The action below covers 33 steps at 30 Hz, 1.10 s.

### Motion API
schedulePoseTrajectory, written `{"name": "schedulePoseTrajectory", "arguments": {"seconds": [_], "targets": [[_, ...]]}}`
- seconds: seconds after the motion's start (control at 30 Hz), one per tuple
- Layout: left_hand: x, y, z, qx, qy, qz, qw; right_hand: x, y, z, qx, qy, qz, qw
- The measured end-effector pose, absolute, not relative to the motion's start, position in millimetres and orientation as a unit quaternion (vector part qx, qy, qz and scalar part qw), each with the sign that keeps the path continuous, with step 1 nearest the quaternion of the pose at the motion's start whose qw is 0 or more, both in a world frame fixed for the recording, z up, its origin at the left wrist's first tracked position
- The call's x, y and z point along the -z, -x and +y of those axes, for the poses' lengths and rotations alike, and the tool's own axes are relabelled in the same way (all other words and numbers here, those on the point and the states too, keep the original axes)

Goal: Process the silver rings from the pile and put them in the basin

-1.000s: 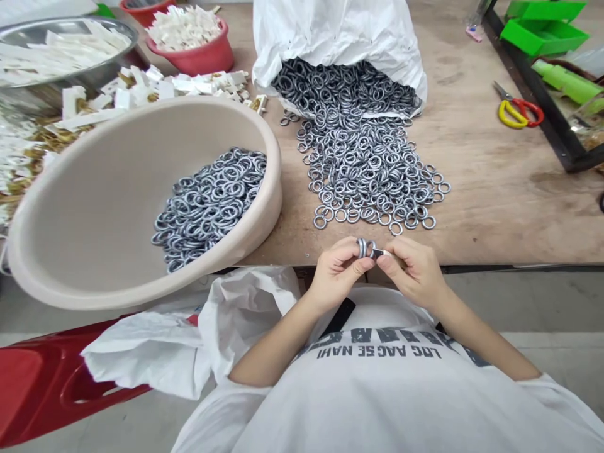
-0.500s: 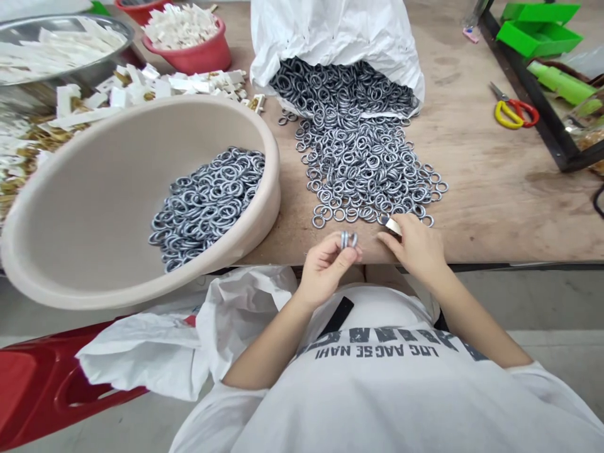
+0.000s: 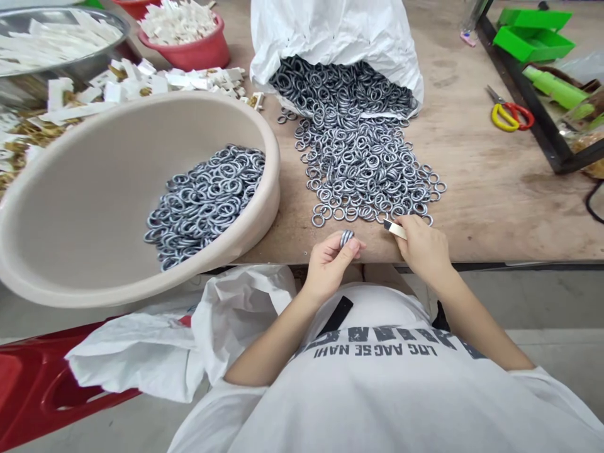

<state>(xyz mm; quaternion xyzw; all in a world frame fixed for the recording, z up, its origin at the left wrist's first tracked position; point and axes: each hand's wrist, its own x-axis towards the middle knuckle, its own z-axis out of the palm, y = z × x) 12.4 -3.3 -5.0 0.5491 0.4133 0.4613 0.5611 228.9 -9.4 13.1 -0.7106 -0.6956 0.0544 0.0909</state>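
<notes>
Between the thumb and fingers of my left hand is a small stack of grey metal rings, held on edge just above the table's front edge. My right hand is closed on a short tool with a cream-white body and a dark tip that points left; its exact kind I cannot make out. Both hands are apart, close to the near side of a spread pile of loose rings. That pile runs out of the mouth of a white sack.
At left a large beige tub holds many rings. Behind it lie white pieces, a red bowl and a steel basin. Scissors, a dark frame and green trays are at right. A red stool stands below.
The rings in my left hand, earlier with a gap between them, now sit close together and tilted. My right hand has shifted slightly right, and more of the tool shows.
</notes>
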Motion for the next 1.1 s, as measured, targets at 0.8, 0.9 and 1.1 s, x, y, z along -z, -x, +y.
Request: {"name": "schedulePoseTrajectory", "arguments": {"seconds": [0.8, 0.9, 1.1], "targets": [[-6, -31, -12, -0.448, -0.611, 0.342, 0.555, -6, -196, -27, -0.487, 0.492, -0.504, 0.516], [-6, -31, -13, -0.429, -0.588, 0.35, 0.589, -8, -198, -29, -0.477, 0.503, -0.515, 0.505], [-10, -33, -18, -0.394, -0.566, 0.345, 0.636, -19, -192, -32, -0.471, 0.517, -0.503, 0.508]]}}
